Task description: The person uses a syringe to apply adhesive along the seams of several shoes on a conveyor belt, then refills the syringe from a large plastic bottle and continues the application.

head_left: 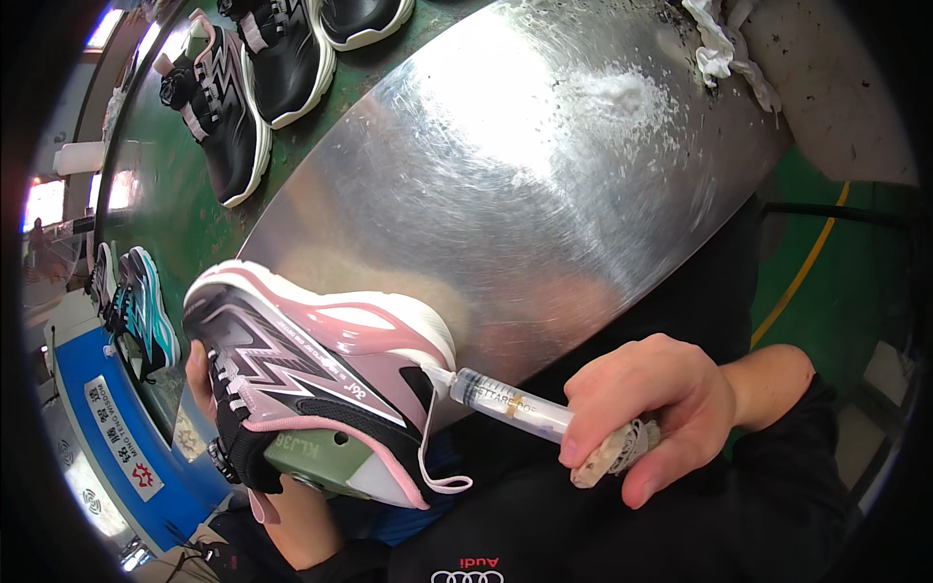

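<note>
A pink, grey and black running shoe (321, 364) with a white sole lies tilted on its side, a green shoe last (326, 460) filling its opening. My left hand (199, 379) is wrapped round it from beneath and behind; most of its fingers are hidden by the shoe. In my right hand (651, 413) is a clear plastic syringe (510, 401), its rear end wrapped in dirty pale material. The syringe's white tip meets the shoe at the heel, close to where sole and upper join. A pink pull loop (449, 483) hangs from the heel.
A scuffed metal sheet (466, 185) with white residue covers part of the green bench (165, 223). Black shoes (228, 126) stand at the far left, teal shoes (149, 311) farther down. Crumpled white material (712, 44) lies at the top right. A blue machine panel (136, 428) is at left.
</note>
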### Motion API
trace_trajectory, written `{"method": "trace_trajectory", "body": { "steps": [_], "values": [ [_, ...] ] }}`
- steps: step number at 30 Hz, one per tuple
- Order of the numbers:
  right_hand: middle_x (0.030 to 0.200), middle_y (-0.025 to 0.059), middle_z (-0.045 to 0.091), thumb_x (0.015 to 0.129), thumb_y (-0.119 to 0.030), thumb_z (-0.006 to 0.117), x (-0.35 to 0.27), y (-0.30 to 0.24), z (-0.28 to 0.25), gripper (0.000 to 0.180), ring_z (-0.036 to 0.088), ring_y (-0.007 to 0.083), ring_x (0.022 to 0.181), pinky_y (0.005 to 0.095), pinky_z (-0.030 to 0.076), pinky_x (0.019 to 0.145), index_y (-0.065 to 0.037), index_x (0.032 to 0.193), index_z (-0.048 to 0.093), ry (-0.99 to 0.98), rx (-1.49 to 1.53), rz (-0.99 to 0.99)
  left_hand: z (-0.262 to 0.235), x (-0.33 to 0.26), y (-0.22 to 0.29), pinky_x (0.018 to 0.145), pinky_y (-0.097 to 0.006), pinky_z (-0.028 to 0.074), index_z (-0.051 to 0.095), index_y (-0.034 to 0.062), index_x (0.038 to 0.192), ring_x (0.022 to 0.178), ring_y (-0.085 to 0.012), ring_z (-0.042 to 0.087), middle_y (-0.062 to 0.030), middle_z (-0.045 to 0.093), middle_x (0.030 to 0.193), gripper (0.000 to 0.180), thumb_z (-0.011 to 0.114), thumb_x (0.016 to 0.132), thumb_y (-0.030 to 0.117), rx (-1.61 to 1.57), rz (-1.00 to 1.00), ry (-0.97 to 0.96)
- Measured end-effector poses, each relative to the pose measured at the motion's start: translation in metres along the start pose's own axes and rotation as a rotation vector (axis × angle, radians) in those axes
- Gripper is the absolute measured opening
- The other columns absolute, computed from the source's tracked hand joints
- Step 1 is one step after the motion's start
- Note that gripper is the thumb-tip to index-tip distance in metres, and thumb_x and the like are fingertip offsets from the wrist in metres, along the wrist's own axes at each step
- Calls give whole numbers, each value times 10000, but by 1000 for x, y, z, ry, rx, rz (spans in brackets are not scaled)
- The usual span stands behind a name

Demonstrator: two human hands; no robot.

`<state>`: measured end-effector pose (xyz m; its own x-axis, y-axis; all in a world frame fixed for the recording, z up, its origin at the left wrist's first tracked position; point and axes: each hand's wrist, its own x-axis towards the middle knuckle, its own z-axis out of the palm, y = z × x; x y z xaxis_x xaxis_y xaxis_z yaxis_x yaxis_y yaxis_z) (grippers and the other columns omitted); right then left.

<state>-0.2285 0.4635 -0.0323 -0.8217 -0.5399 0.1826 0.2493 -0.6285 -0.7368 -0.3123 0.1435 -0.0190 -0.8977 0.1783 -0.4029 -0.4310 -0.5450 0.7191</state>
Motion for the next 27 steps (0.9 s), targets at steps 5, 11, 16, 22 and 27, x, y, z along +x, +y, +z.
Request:
{"method": "trace_trajectory", "body": {
  "steps": [5,11,16,22,27],
  "values": [
    [961,98,618,772,-66,684,5,6,-2,321,595,144,835,240,462,718,34,1051,560,-1,-22,-51,-10,-21,6,944,-412,395,443,48,1240,990,-272,549,-140,502,1201,570,560,788,373,124,-20,27],
    [911,78,628,770,-108,690,8,11,-1,301,604,178,803,255,471,692,-2,1026,573,8,-211,-84,-14,-38,4,942,-417,400,422,30,1246,1005,-281,544,-151,501,1201,587,580,770,334,201,-72,32],
    [861,46,621,783,-171,678,10,15,4,268,589,200,736,275,461,632,-40,992,573,16,-329,-103,-18,-51,0,941,-421,403,404,15,1251,1017,-288,541,-161,500,1200,604,597,755,302,225,-103,42],
    [829,36,614,787,-189,671,10,23,9,256,575,205,697,287,452,599,-48,977,571,29,-398,-132,-21,-72,-6,939,-426,408,383,-3,1257,1031,-297,536,-171,498,1200,628,617,737,263,279,-69,-34],
    [814,27,614,786,-193,672,7,25,17,257,571,203,681,291,450,585,-50,975,571,35,-443,-141,-25,-99,-14,937,-431,411,365,-17,1261,1043,-305,532,-181,497,1199,651,634,723,230,219,-123,95]
  ]
}}
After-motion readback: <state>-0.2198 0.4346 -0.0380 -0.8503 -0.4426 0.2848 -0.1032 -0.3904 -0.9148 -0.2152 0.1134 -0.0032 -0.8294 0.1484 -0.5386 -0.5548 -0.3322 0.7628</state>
